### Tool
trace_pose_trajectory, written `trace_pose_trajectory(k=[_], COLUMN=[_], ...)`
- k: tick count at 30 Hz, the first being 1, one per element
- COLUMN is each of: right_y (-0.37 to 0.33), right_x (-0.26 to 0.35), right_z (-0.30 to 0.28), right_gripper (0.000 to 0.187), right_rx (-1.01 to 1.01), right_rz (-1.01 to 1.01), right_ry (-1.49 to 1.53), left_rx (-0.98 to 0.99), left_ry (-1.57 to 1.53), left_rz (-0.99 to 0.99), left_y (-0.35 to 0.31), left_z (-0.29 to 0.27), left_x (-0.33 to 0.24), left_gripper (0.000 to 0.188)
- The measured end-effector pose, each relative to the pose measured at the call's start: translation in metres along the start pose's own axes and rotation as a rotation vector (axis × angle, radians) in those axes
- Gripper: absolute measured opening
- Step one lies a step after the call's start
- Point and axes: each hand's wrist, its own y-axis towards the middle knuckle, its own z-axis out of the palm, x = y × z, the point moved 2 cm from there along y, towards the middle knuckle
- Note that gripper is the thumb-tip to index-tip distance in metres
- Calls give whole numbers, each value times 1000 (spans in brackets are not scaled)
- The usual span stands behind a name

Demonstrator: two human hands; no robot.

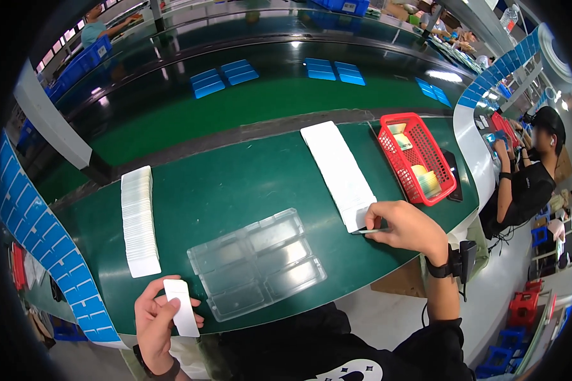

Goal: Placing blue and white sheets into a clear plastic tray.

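Observation:
My left hand (154, 320), near the front edge of the table, grips a narrow white card (182, 309) between thumb and fingers; whether it is one card or a few I cannot tell. At the near end of the right-hand row of overlapping white cards (338, 168), my right hand (405, 225) pinches the edge of a thin card, seen almost edge-on. Between my hands lies a clear plastic tray (258, 265) with several shallow compartments. A second row of white cards (138, 219) is fanned out on the left, beyond my left hand.
A red perforated basket (398, 170) holding yellow-green cards stands right of the right row, beside a black flat device (453, 176). Beyond the green table runs a conveyor belt (279, 95) carrying blue panels (320, 68). A co-worker (531, 184) sits at the right.

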Motion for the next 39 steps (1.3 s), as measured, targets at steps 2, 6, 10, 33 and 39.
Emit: trace_pose_trajectory(k=[2, 6, 10, 33, 39], right_y=[0, 7, 21, 74, 86], right_x=[6, 31, 63, 107, 104], right_z=[-2, 0, 12, 53, 49], right_gripper=[28, 30, 44, 61, 77], right_rx=[50, 52, 97, 245, 228], right_rz=[-2, -146, -267, -237, -276], right_ry=[75, 338, 287, -183, -135], left_rx=[84, 102, 31, 57, -84], left_ry=[20, 130, 545, 756, 598], left_rz=[44, 129, 326, 669, 472], left_y=[1, 3, 5, 21, 24], left_z=[11, 41, 65, 84, 74], left_x=[-5, -6, -11, 9, -7], left_gripper=[39, 36, 22, 28, 34])
